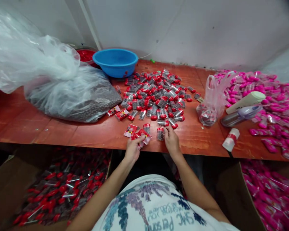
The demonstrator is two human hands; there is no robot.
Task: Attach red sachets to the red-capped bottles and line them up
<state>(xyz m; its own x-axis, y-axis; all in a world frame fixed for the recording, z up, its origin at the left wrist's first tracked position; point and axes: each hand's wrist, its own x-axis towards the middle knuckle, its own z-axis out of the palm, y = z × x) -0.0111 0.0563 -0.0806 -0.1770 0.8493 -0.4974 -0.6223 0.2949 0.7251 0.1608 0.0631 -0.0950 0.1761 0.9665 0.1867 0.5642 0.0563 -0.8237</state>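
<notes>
My left hand (133, 148) is closed on several red printed packets (142, 136) at the table's front edge. Another red packet (130, 130) lies against them on the left. Just beyond stands a small clear container with a red cap (146, 128). My right hand (171, 140) has its fingers pressed together at the side of a red-capped container of dark beads (160, 134); whether they grip it is unclear. Farther back spreads a pile of similar red-capped containers (159, 93). Two red packets (122, 114) lie at the pile's left front.
A clear bag of dark beads (79, 93) and a blue basin (116, 61) are at the left. On the right are a small plastic bag (210, 106), two bottles, a white roll (231, 140) and pink items (272, 96). Filled boxes stand below the table (69, 133).
</notes>
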